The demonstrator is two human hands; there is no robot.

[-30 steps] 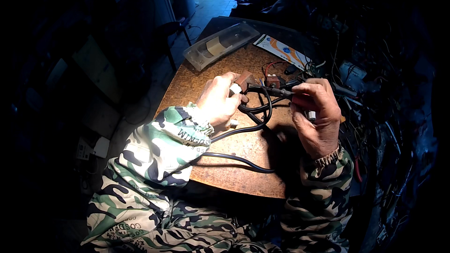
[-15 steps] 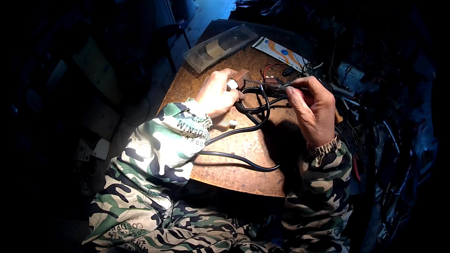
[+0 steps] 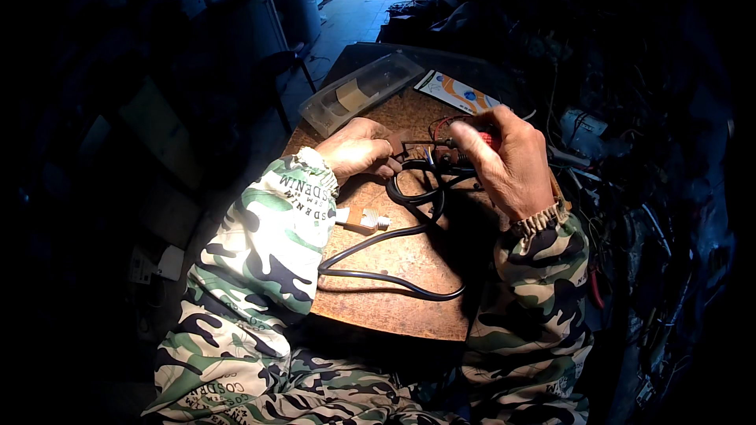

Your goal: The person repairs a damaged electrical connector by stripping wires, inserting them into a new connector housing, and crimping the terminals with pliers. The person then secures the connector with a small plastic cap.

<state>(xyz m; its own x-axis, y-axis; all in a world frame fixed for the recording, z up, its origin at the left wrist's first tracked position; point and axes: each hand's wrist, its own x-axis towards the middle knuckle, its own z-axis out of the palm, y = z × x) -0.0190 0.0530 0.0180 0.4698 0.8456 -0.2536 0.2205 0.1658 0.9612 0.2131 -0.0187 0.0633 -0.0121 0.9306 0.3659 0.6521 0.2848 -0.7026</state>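
Observation:
My left hand (image 3: pixel 361 147) is closed around a small brown block (image 3: pixel 397 145), its fingertips hiding much of it. From the right, my right hand (image 3: pixel 512 159) grips a screwdriver with a red handle (image 3: pixel 490 140). Its thin dark shaft (image 3: pixel 427 142) points left, and the tip is close to the brown block; whether it touches cannot be made out. Beneath both hands lies a looped black cable (image 3: pixel 409 195), with thin wire ends near a small reddish-brown part (image 3: pixel 447 157). Nearer to me, an orange and white piece with a threaded end (image 3: pixel 367 219) rests beside my left sleeve.
A clear plastic tray (image 3: pixel 319 112) holding a piece of tan card stands at the back of the wooden table (image 3: pixel 386 311). To its right lies a flat white and orange box (image 3: pixel 455 92). Cables and clutter crowd the dark right side, with red-handled pliers (image 3: pixel 596 290) among them.
My left hand has turned and lowered the brown block slightly, and its white part no longer shows. My right hand has shifted its hold, exposing the red handle. The orange and white piece shows more fully.

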